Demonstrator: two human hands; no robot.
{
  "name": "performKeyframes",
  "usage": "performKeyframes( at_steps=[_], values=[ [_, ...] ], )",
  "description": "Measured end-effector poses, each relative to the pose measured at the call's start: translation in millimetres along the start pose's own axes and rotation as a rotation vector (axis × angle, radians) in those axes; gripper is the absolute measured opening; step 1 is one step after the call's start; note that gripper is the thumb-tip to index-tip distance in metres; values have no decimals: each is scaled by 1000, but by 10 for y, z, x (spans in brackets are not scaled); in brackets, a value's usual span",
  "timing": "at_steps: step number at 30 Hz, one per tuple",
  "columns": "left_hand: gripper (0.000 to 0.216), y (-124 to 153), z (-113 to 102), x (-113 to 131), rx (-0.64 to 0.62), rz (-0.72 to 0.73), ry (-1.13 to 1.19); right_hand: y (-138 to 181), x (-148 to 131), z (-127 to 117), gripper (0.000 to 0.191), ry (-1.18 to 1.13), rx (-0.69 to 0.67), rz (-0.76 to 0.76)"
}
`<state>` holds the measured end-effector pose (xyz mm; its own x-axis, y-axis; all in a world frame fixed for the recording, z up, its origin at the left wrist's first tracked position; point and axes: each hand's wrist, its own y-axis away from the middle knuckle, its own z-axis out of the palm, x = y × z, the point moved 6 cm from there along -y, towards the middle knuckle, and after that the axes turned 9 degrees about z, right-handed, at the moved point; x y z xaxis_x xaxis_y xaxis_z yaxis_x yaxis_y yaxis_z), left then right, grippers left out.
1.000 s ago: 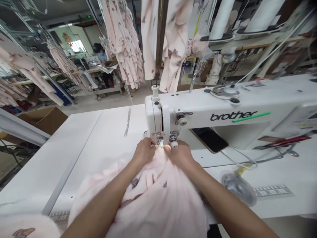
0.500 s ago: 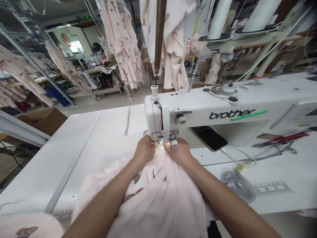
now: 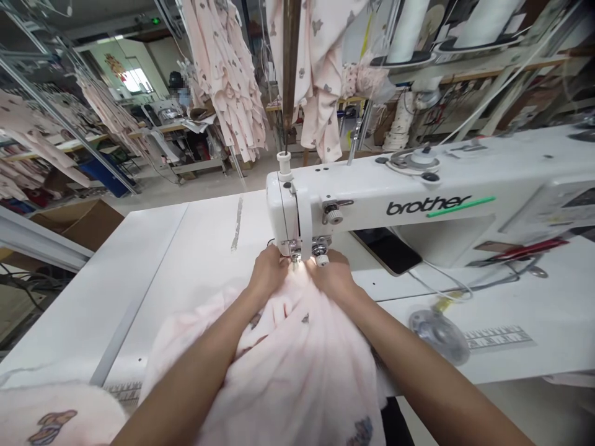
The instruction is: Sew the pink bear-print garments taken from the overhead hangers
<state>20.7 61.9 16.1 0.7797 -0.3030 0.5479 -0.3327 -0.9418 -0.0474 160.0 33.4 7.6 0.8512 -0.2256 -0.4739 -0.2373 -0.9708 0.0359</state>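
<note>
Both hands are at the needle end of the white Brother sewing machine (image 3: 418, 198), which stands along the far edge of the white desk (image 3: 186, 260). Left hand (image 3: 268, 272) sits just left of the metal presser foot (image 3: 296, 255), right hand (image 3: 332, 279) just right of it, below the silver knobs. Fingers of both hands are curled close together, knuckles up, pinching the pale pink fleece fabric (image 3: 297, 359); the fingertips themselves are hidden. The fabric's leading edge is under the foot, lit by the machine lamp. The rest is heaped between the forearms and spills over the near edge of the desk. A second pink fleece piece with a cartoon print (image 3: 51, 415) lies at the near left corner. A black flat phone (image 3: 388, 249) lies under the machine arm, white cable beside it. A clear round plastic disc (image 3: 439, 328) and a printed ruler strip (image 3: 497, 338) sit near the front edge on the right. A red-handled tool (image 3: 525, 249) rests by the machine base, far right. Pink printed garments (image 3: 232, 80) hang behind the desk, and another person (image 3: 179, 93) is at a bench far back left.
</note>
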Motion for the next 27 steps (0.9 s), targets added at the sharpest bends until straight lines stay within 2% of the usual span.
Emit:
performKeyframes(
  at_steps=[7, 18, 27],
  values=[
    [12, 46, -64, 23, -6, 40, -47, 92, 107, -160, 26, -218, -20, -161],
    [12, 48, -53, 27, -20, 31, -55, 40, 157, -129, 24, -304, -29, -122],
    [14, 70, -43, 37, -27, 7, -90, 84, 114, -160, 28, -320, -66, -163]
  ],
)
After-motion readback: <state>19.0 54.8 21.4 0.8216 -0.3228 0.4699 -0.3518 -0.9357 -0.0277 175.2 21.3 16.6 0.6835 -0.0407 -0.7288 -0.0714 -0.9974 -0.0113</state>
